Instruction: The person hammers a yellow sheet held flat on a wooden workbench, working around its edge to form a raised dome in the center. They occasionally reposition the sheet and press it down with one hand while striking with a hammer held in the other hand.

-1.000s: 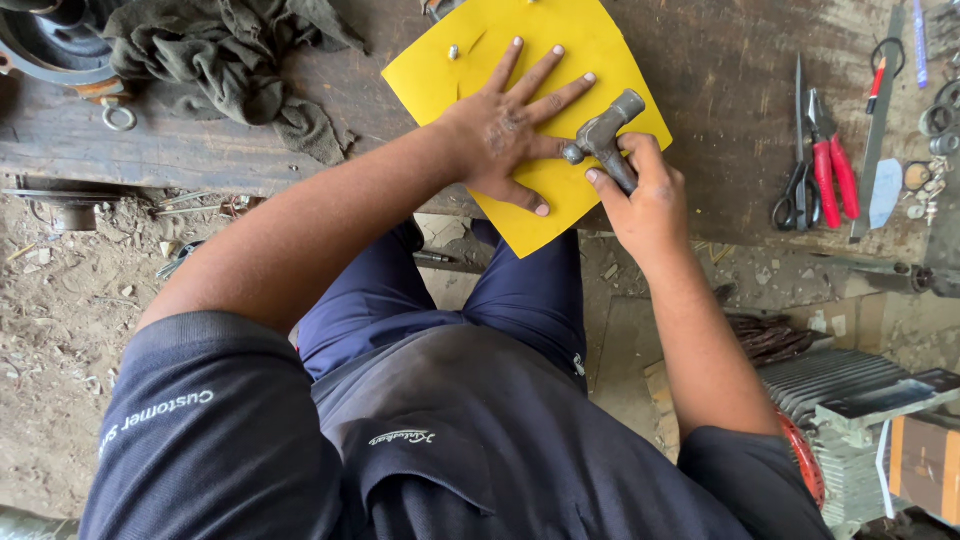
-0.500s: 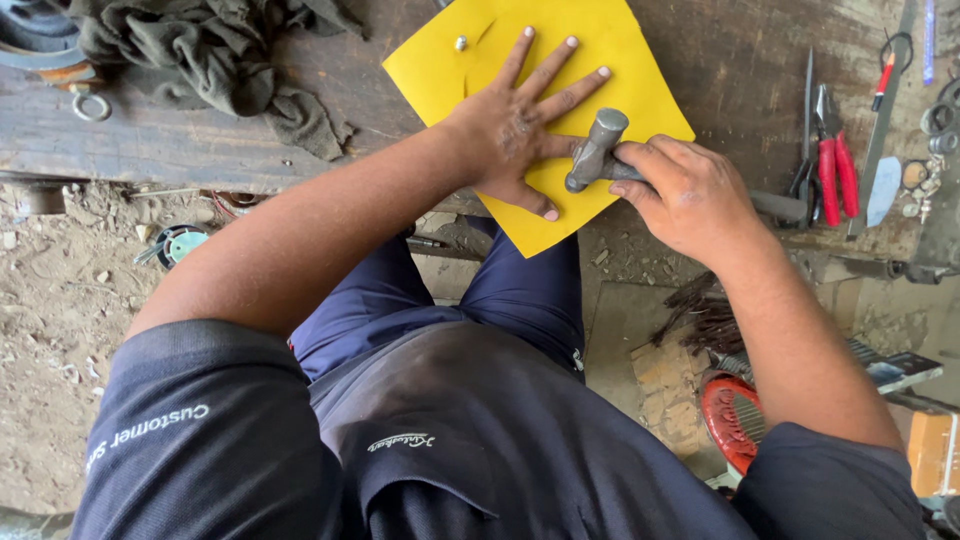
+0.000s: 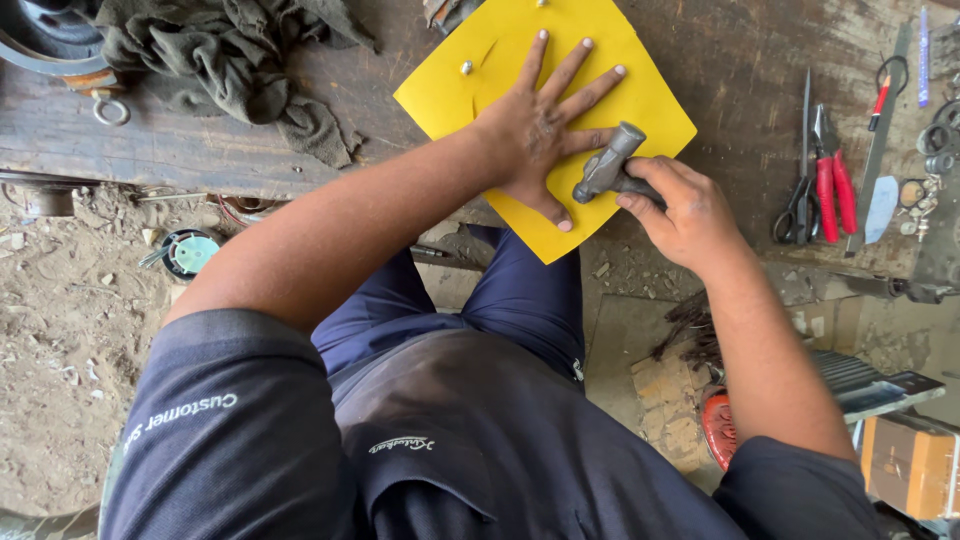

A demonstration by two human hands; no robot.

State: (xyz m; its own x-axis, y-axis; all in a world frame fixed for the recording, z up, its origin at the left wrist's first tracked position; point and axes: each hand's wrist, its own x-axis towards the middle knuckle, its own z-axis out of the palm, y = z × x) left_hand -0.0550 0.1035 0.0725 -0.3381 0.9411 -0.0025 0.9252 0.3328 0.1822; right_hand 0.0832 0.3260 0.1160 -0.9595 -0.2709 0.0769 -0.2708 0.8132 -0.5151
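Right hand: the right hand (image 3: pixel 685 205) gripped a hammer (image 3: pixel 607 172) near its head, fingers curled tight round the handle, at the near right edge of the sheet.
Hammer: the grey metal head lay on the sheet, just beside the left thumb; whether it touched the thumb could not be told.
Left hand: the left hand (image 3: pixel 530 135) pressed flat on the sheet, palm down, fingers (image 3: pixel 570 70) spread wide and pointing far.
Sheet: a yellow sheet (image 3: pixel 655 100) lay cornerwise on the counter (image 3: pixel 720 50), its near corner hanging over the counter's near edge.
Studs: two small metal studs (image 3: pixel 465 68) sat on the sheet, far and left of the left hand.
Tools: scissors (image 3: pixel 800 190), red-handled pliers (image 3: pixel 833 180) and other small tools lay on the counter, well to the right.
Rag: a dark rag (image 3: pixel 230 70) lay bunched at the far left of the counter.
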